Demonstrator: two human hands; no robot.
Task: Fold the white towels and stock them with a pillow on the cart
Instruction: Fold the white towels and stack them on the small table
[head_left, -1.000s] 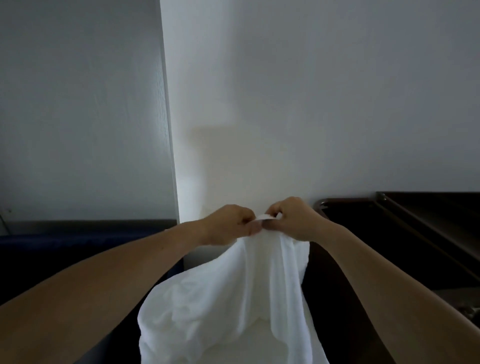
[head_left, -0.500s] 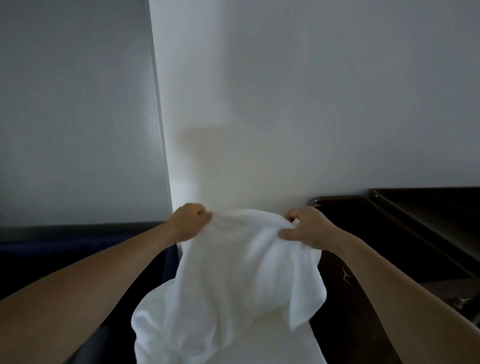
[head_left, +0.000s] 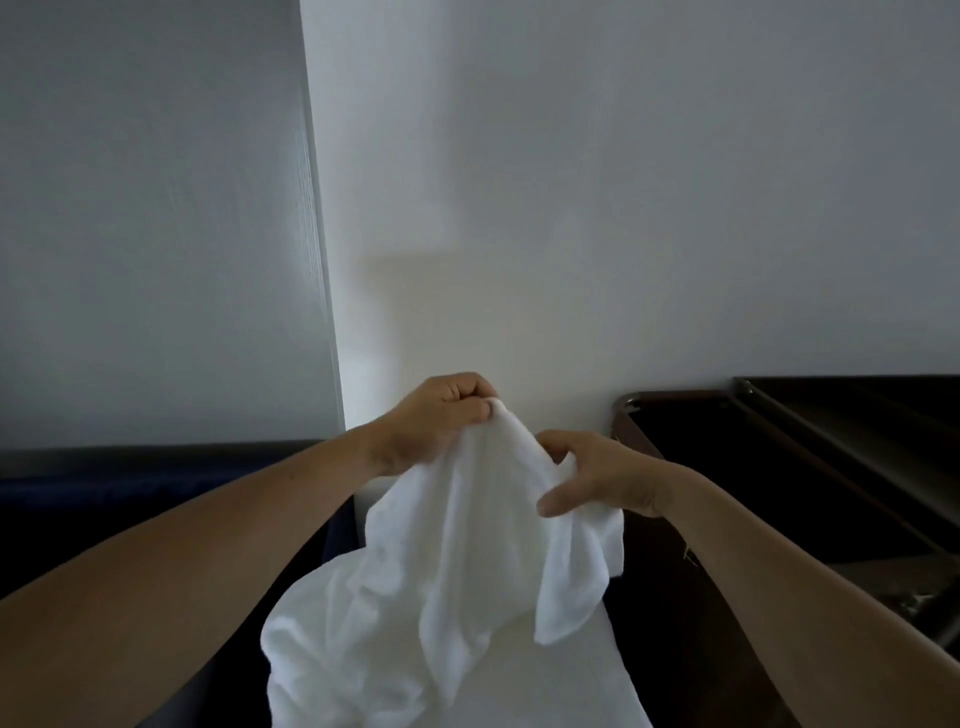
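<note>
A white towel (head_left: 447, 587) hangs crumpled in front of me, its lower folds dropping out of the bottom of the frame. My left hand (head_left: 441, 415) pinches the towel's top corner with fingers curled, held up against the white wall. My right hand (head_left: 597, 480) sits lower and to the right, thumb and fingers closing round the towel's side edge. No pillow is in view.
A dark cart (head_left: 779, 467) with a metal-edged top rail stands at the right against the wall. A dark blue padded piece of furniture (head_left: 130, 483) runs along the left. A white wall corner (head_left: 322, 260) rises behind the hands.
The hands were together, spread the towel's top edge apart, and now the left hand has risen with a corner while the right hand has slid lower along the edge.
</note>
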